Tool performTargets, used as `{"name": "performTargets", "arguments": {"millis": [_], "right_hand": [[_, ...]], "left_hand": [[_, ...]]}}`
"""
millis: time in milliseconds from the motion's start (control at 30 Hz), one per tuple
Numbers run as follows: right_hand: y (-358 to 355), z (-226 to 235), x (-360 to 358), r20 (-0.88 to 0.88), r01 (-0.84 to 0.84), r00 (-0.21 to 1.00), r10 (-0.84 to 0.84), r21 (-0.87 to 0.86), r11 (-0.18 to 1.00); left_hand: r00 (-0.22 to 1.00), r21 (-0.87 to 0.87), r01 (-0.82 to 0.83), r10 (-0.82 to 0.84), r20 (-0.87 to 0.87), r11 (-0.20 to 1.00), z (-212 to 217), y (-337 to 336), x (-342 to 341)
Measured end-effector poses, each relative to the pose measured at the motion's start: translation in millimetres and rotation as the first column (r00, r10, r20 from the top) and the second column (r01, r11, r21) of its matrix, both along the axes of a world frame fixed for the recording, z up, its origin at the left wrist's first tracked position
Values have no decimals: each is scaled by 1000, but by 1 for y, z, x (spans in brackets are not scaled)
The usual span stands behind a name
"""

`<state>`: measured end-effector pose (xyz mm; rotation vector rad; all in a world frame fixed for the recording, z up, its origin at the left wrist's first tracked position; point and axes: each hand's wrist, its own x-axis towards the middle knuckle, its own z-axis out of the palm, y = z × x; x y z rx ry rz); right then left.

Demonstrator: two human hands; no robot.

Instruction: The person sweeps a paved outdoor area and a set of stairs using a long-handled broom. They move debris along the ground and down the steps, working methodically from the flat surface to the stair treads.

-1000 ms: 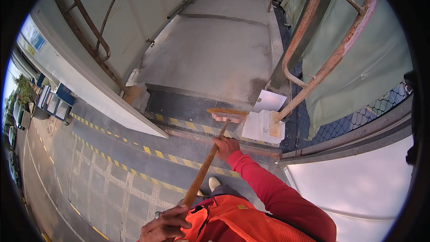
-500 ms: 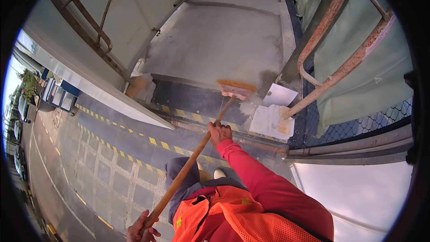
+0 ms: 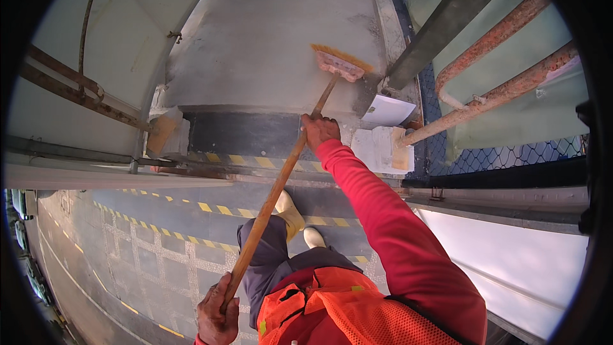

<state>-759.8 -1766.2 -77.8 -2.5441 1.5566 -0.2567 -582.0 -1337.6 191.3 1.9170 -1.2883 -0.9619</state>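
A long wooden-handled broom [image 3: 271, 195] slants across the middle of the view. Low on its handle, near the end, my left hand [image 3: 218, 310] is wrapped round the wood. Farther up, my right hand [image 3: 320, 133] grips the same handle with the arm stretched forward. The broom's head, a pinkish block with yellow-orange bristles [image 3: 348, 57], is over the pale grey concrete slab [image 3: 268, 38], near its right side. Whether all the bristles touch the slab cannot be made out.
White sheets [image 3: 388, 109] and a whitish block [image 3: 375, 149] lie right of the handle. Rusty pipe frames [image 3: 504, 92] stand at both sides. Black-and-yellow tape [image 3: 223, 209] crosses the paving by my boots [image 3: 289, 211]. Pale panels [image 3: 96, 102] rise at left, green sheeting [image 3: 536, 115] at right.
The broom head has moved forward, from the dark strip at the slab's near edge onto the slab. Both hands have gone forward with the handle, and the view has shifted.
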Motion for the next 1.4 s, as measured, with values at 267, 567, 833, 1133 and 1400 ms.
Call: {"name": "performTargets", "arguments": {"millis": [267,567,833,1133,1400], "right_hand": [[106,-34,24,-28,-70,996,81,280,957],[-9,-4,2,79,-33,996,32,0,999],[99,-29,12,-72,-90,991,113,267,959],[-30,0,-39,82,-67,995,63,50,996],[210,-12,65,144,-312,948,284,242,919]], "left_hand": [[1000,184,12,-17,25,983,32,61,61],[994,-14,-16,17,105,1000,-35,13,3],[991,151,-130,134,-14,980,-20,81,33],[1000,-49,-7,6,-20,999,-107,-49,-48],[941,370,-301,213,262,879,-25,177,22]]}}
